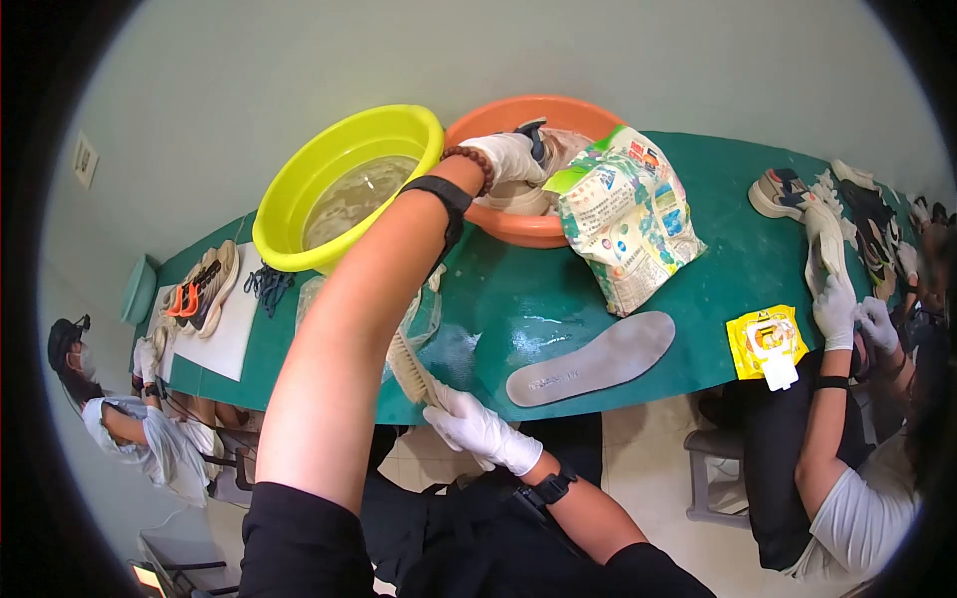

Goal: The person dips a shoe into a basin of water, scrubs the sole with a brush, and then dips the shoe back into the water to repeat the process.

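My left hand (510, 159), in a white glove, reaches into the orange basin (538, 237) and is closed on a shoe (538, 143) with a dark blue collar. Part of the shoe is hidden by the hand and a detergent bag. Near the table's front edge, my gloved right hand (464, 427) grips a scrub brush (407, 369) with pale bristles. A grey insole (590, 361) lies flat to the right of the brush. Behind my left forearm, a crumpled clear plastic bag (424, 317) rests on the table.
A yellow-green basin (274, 224) holds cloudy water. The printed detergent bag (638, 224) stands against the orange basin. Yellow wipes (766, 344) lie to the right. Shoes (207, 289) and dark laces (267, 287) are at left. Gloved co-workers sit on both sides; the right one holds a shoe (825, 244).
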Motion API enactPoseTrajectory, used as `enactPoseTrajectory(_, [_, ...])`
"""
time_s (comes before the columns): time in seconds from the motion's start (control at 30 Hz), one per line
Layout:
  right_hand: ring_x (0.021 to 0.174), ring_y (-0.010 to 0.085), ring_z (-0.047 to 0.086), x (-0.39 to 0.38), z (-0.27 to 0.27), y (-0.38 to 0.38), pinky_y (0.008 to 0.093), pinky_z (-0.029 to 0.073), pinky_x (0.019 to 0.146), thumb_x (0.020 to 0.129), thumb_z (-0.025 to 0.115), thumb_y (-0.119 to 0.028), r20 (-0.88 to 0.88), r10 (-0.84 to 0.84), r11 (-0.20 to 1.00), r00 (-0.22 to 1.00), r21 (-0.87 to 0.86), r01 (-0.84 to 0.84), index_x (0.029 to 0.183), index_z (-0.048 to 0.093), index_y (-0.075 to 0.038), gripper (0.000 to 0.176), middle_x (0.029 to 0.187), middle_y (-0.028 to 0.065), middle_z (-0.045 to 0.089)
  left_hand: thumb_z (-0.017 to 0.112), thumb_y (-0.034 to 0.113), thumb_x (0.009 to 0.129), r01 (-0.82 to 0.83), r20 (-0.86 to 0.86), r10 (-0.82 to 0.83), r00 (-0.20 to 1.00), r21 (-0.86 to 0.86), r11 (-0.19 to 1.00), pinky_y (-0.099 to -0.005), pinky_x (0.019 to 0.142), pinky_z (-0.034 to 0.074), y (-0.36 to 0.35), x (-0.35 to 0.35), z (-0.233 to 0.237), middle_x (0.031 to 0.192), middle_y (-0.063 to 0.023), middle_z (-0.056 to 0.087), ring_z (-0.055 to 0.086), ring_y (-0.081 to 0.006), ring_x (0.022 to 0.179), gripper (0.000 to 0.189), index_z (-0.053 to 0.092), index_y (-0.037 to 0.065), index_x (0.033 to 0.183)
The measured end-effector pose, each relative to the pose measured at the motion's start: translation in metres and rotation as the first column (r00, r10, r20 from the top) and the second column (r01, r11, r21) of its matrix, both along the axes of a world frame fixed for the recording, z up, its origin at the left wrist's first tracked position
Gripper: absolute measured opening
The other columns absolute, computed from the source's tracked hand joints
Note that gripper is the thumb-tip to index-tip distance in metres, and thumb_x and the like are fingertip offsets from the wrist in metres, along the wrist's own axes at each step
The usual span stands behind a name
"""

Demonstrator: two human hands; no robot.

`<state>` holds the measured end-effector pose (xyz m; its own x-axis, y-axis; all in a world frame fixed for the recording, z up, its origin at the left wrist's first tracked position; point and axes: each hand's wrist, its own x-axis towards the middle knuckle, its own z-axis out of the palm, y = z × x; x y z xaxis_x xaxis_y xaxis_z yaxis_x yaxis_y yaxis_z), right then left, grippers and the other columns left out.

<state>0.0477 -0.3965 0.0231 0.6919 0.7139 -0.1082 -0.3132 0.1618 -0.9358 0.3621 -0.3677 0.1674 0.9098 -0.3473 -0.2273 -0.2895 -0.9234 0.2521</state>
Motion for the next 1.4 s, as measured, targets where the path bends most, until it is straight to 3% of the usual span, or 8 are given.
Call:
enactPoseTrajectory(0.17, [0.052, 0.0024, 0.039, -0.001, -0.006, 0.003, 0.0207, 0.035, 0.047, 0.099, 0.049, -0.016, -0.004, -0.010, 1.000, 1.000, -0.025, 0.010, 0.149, 0.033, -0.001, 0.054, 0.068, -0.0065, 0.045, 0.075, 0.040, 0.074, -0.314, -0.316, 0.315, 0.895, 0.053, 0.948, -0.0423, 0.078, 0.055, -0.022, -0.038, 0.041, 0.110, -0.0118, 0.069, 0.068, -0.0243, 0.092, 0.054, 0.066, 0.007, 0.116])
enactPoseTrajectory(0.23, [0.054, 0.0038, 0.042, -0.001, -0.009, 0.003, 0.0220, 0.038, 0.049, 0.098, 0.050, -0.018, 0.003, -0.015, 0.999, 1.000, -0.034, 0.015, 0.149, 0.032, 0.000, 0.057, 0.070, -0.0036, 0.048, 0.082, 0.050, 0.065, -0.153, -0.381, 0.192, 0.904, 0.130, 0.980, -0.0469, 0.097, 0.049, -0.009, -0.003, 0.024, 0.131, -0.0173, 0.061, 0.062, -0.0339, 0.115, 0.080, 0.061, 0.008, 0.130])
enactPoseTrajectory(0.6, [0.094, 0.0243, 0.065, 0.003, -0.021, 0.004, 0.0320, 0.050, 0.086, 0.096, 0.054, -0.021, 0.079, 0.028, 0.995, 0.996, -0.093, -0.020, 0.147, 0.031, 0.008, 0.063, 0.110, 0.0265, 0.064, 0.078, 0.060, 0.064, 0.126, -0.131, -0.085, 0.988, 0.344, 0.931, -0.0439, 0.093, 0.050, -0.012, 0.064, -0.042, 0.127, -0.0145, 0.064, 0.064, -0.0290, 0.108, 0.076, 0.067, 0.011, 0.121])
enactPoseTrajectory(0.63, [0.099, 0.0266, 0.065, 0.004, -0.021, 0.004, 0.0327, 0.050, 0.089, 0.096, 0.054, -0.021, 0.082, 0.035, 0.993, 0.996, -0.111, -0.026, 0.147, 0.031, 0.008, 0.063, 0.113, 0.0285, 0.063, 0.065, 0.046, 0.085, -0.029, -0.598, 0.058, 0.799, 0.058, 0.998, -0.0380, 0.079, 0.050, -0.010, 0.040, -0.026, 0.107, -0.0061, 0.070, 0.064, -0.0195, 0.091, 0.046, 0.069, 0.010, 0.113])
enactPoseTrajectory(0.7, [0.107, 0.0309, 0.065, 0.006, -0.014, 0.004, 0.0340, 0.049, 0.092, 0.096, 0.054, -0.021, 0.105, 0.042, 0.989, 0.994, -0.149, -0.026, 0.147, 0.031, 0.008, 0.063, 0.118, 0.0315, 0.061, 0.066, 0.035, 0.085, 0.383, -0.450, -0.275, 0.850, 0.169, 0.908, -0.0357, 0.080, 0.051, -0.002, 0.036, -0.010, 0.103, -0.0039, 0.070, 0.064, -0.0188, 0.091, 0.040, 0.068, 0.011, 0.117])
enactPoseTrajectory(0.83, [0.122, 0.0396, 0.056, 0.014, -0.006, 0.007, 0.0371, 0.046, 0.100, 0.095, 0.053, -0.020, 0.158, 0.058, 0.979, 0.986, -0.200, -0.026, 0.146, 0.032, 0.008, 0.061, 0.130, 0.0352, 0.053, 0.074, 0.060, 0.070, 0.184, -0.478, -0.091, 0.874, 0.150, 0.971, -0.0401, 0.096, 0.046, 0.012, 0.067, -0.045, 0.124, -0.0141, 0.064, 0.059, -0.0266, 0.111, 0.075, 0.066, 0.010, 0.125])
enactPoseTrajectory(0.97, [0.123, 0.0410, 0.054, 0.015, -0.007, 0.008, 0.0377, 0.046, 0.101, 0.095, 0.052, -0.019, 0.152, 0.059, 0.985, 0.987, -0.171, -0.033, 0.146, 0.032, 0.007, 0.060, 0.132, 0.0349, 0.051, 0.072, 0.034, 0.079, 0.462, -0.498, -0.269, 0.825, 0.318, 0.828, -0.0413, 0.083, 0.051, -0.012, 0.060, -0.035, 0.119, -0.0100, 0.064, 0.064, -0.0265, 0.097, 0.051, 0.062, 0.014, 0.124])
enactPoseTrajectory(1.4, [0.114, 0.0428, 0.059, 0.008, -0.038, 0.020, 0.0417, 0.049, 0.094, 0.095, 0.050, -0.017, 0.301, -0.050, 0.998, 0.952, -0.032, 0.063, 0.146, 0.031, 0.007, 0.060, 0.121, 0.0340, 0.058, 0.069, 0.041, 0.082, 0.364, -0.315, -0.236, 0.919, 0.453, 0.814, -0.0429, 0.087, 0.050, -0.025, 0.065, -0.048, 0.117, -0.0076, 0.066, 0.061, -0.0270, 0.098, 0.049, 0.063, 0.016, 0.125])
